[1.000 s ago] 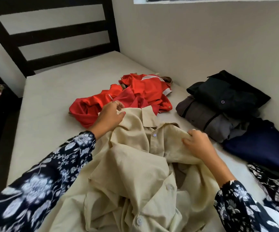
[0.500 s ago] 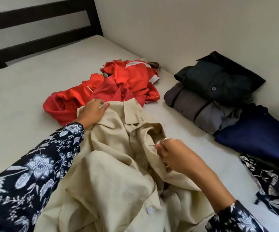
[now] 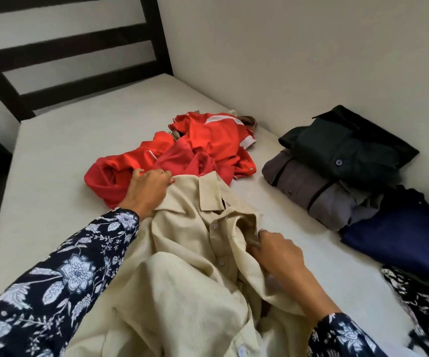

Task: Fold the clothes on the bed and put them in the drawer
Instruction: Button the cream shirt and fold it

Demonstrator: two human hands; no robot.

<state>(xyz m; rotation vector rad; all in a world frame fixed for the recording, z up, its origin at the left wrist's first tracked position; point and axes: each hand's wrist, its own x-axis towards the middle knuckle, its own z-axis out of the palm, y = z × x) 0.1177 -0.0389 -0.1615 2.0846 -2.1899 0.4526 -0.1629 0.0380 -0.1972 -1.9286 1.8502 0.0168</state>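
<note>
A cream button-up shirt point(image 3: 190, 269) lies crumpled on the bed point(image 3: 54, 161) in front of me, collar pointing away. My left hand point(image 3: 147, 190) grips the shirt's left shoulder beside the collar. My right hand point(image 3: 275, 256) pinches the fabric at the right side of the placket, fingers tucked into a fold. A red garment point(image 3: 182, 155) lies bunched just beyond the collar, partly under my left hand. No drawer is in view.
Against the wall on the right sit folded clothes: a black shirt point(image 3: 347, 145) on a grey one point(image 3: 311, 189), then a navy piece point(image 3: 404, 238) and a floral black garment point(image 3: 424, 307). A dark slatted headboard point(image 3: 74, 52) stands at the far end.
My right hand slid from the shirt's right shoulder down toward me along the placket. My left hand kept its hold near the collar. The view shifted slightly.
</note>
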